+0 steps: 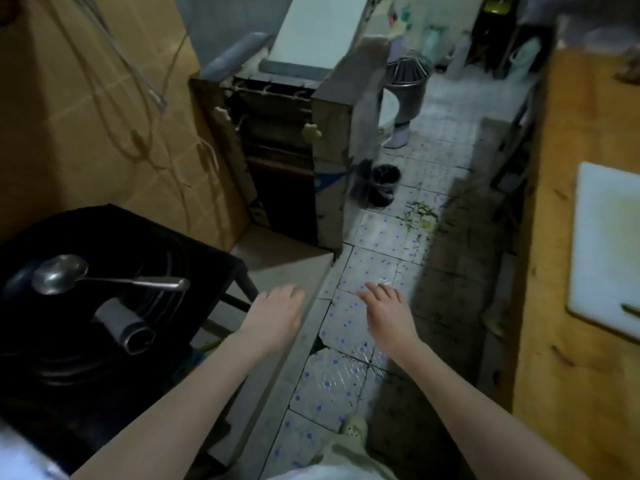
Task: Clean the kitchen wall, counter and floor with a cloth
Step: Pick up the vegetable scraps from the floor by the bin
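Both hands out in front, palms down, fingers straight and loosely spread, nothing held. Left hand [277, 317] over the edge of the grey stone tabletop [294, 265]; cannot tell if it touches. Right hand [388, 313] over the white floor tiles with blue dots [363, 268], which are cracked and streaked with dirt. Green vegetable scraps [419, 213] lie on the floor farther ahead. Tan tiled wall [86, 116] to the left, cables hanging down it. Below it a black round wok [114, 237] with a metal ladle [59, 273] lying across it. Ahead, a worn grey metal machine [329, 133]; the blue marking on its side is too blurred to read. To the right, a wooden bench [554, 289] carries a white cutting board [606, 244].
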Motion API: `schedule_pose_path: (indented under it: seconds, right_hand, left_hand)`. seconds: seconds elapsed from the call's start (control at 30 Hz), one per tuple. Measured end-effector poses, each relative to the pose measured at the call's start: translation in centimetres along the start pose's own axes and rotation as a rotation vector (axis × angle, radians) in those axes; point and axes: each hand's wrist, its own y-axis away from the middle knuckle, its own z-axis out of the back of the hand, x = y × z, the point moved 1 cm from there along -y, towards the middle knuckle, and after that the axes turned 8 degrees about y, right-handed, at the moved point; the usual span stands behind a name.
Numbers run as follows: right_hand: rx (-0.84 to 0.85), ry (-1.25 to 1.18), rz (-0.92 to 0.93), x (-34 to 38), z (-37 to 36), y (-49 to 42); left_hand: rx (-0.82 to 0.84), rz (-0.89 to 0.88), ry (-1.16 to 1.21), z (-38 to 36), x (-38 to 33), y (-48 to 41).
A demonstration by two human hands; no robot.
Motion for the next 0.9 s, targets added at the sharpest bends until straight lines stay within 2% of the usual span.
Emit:
schedule_pose_path:
  seconds: [0.13,0.43,0.63,0.9]
  right_hand:
    - [0.027,0.016,-0.061,-3.4,0.3,-0.7]
    - [-0.036,-0.014,-0.247,-10.2,1.9,-2.9]
    - [-0.023,-0.04,-0.306,-12.8,2.7,-4.7]
    - [-0.026,-0.07,-0.473,-14.1,2.9,-9.9]
  left_hand:
    - [-0.006,-0.068,-0.018,0.7,-2.1,-4.1]
    - [0.024,-0.217,-0.082,2.4,-7.1,-12.8]
    - [0.018,-0.281,-0.097,3.9,-7.0,-17.1]
    - [-0.003,-0.38,-0.099,4.7,-5.3,-26.0]
